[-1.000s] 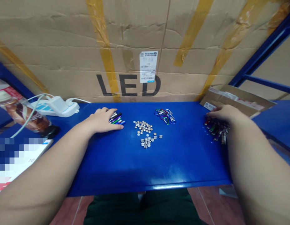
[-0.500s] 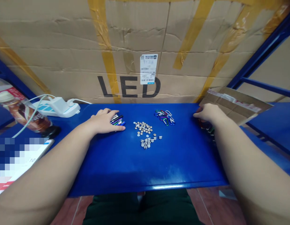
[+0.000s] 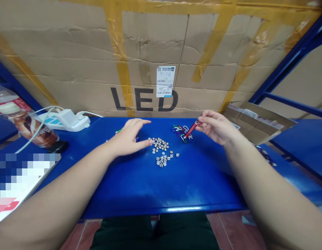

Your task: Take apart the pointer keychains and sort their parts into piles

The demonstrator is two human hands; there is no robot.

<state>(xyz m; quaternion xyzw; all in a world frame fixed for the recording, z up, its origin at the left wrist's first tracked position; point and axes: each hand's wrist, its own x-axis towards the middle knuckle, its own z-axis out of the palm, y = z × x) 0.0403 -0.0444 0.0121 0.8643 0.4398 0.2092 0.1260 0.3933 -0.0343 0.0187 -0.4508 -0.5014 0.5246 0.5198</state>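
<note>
We see a slim red tube (image 3: 192, 130) slanting down from the right hand (image 3: 217, 127), its lower end over or against a cluster of coloured carabiners (image 3: 180, 129); we cannot tell whether they touch. Our right hand has the tube's upper end pinched between thumb and fingers, the rest of the hand loosely curled. Our left hand (image 3: 128, 138) is spread, with a wide gap between thumb and forefinger, and we see nothing gripped in it. Bits of green and blue show around and behind it, mostly hidden, so we cannot tell whether it touches them. Its thumb tip is right by the silver discs (image 3: 161, 144); nearer us lie some stubby silver pieces (image 3: 161, 161). Another dark, shiny pile (image 3: 266, 155) is partly covered by our right forearm. All this is on the blue table (image 3: 161, 187), before a big cardboard box (image 3: 150, 52) lettered LED.
</note>
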